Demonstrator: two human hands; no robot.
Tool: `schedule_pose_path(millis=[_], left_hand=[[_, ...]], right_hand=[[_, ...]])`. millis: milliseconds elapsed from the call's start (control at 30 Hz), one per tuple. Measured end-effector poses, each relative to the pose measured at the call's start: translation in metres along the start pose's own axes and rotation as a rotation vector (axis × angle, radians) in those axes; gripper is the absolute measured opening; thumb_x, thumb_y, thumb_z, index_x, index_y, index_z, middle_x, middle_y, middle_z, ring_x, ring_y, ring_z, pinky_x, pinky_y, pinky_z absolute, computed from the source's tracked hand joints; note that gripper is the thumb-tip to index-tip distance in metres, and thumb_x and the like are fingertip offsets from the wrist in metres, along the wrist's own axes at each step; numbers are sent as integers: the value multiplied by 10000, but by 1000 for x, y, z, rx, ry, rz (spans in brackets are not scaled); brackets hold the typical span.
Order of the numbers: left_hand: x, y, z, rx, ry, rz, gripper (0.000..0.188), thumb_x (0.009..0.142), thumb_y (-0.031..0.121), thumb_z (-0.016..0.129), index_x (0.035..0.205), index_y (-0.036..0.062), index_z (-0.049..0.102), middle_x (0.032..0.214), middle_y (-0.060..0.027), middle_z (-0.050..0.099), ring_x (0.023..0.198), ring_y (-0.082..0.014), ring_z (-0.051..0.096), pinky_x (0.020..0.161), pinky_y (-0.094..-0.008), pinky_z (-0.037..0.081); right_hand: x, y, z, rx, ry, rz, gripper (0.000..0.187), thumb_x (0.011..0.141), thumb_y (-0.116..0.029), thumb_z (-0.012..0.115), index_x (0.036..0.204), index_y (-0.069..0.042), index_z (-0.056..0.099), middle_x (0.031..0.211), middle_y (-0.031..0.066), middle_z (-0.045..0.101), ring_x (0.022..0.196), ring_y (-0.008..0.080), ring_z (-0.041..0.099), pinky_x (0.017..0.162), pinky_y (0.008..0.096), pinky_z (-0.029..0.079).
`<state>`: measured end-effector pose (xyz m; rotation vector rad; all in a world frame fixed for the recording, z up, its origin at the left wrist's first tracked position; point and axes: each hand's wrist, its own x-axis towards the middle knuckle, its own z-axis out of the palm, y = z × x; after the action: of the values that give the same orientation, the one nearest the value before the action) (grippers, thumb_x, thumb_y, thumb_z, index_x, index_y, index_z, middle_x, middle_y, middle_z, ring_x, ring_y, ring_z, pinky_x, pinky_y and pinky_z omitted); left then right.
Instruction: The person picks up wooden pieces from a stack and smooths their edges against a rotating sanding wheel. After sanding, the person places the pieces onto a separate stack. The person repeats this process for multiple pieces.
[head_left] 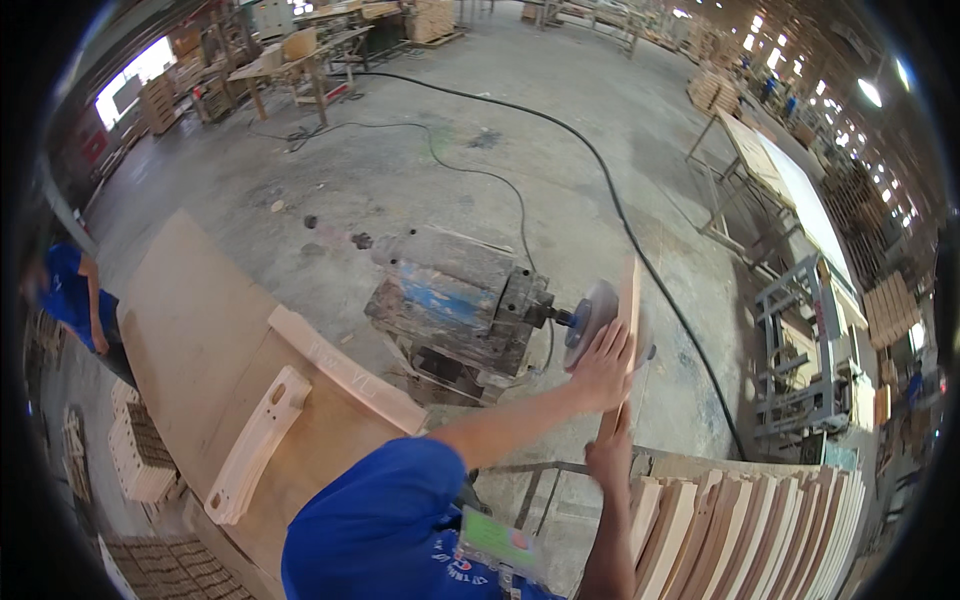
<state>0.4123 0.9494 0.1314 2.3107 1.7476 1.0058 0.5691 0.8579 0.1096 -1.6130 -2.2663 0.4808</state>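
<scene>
I hold a narrow, pale wooden piece (629, 290) upright against the grey sanding disc (586, 318) of an old, blue-stained motor (455, 300) standing on the concrete floor. My left hand (603, 368) reaches across from my blue sleeve and presses flat on the piece's middle, right beside the disc. My right hand (610, 460) grips the piece's lower end from below. Both hands touch the same piece, and its lower part is hidden behind them.
Several curved wooden parts (750, 530) stand in a row at lower right. A plywood sheet (190, 320) at left bears two shaped pieces (258, 445). A person in blue (75, 295) stands at far left. A black cable (620, 215) crosses the floor; metal frames (800, 350) stand right.
</scene>
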Motion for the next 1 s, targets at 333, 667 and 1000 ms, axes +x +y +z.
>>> schedule_pose_path(millis=[333, 667, 1000], left_hand=[[-117, 36, 11, -162, -226, 13, 746, 1024, 303, 519, 1585, -149, 327, 1703, -369, 176, 1607, -515, 142, 1331, -561, 120], [39, -6, 12, -110, -153, 23, 690, 993, 301, 544, 1529, -119, 434, 1686, -283, 326, 1609, -440, 213, 1325, -528, 168], [-113, 67, 1, -183, -230, 264, 689, 899, 279, 634, 1462, -103, 525, 1623, -259, 420, 1572, -455, 272, 1305, -589, 207]], right_hand=[[-97, 4, 50, -103, 94, 18, 959, 827, -66, 713, 1662, -22, 241, 1331, 305, 564, 1161, 448, 583, 911, 481, 516], [50, 9, 7, 2096, -592, 214, 582, 878, -210, 716, 1380, 36, 554, 1188, 156, 671, 949, 259, 701, 797, 417, 601], [-152, 16, 26, 1782, -316, 342, 658, 872, -299, 742, 1390, 48, 532, 1056, 156, 665, 889, 321, 686, 816, 467, 567]])
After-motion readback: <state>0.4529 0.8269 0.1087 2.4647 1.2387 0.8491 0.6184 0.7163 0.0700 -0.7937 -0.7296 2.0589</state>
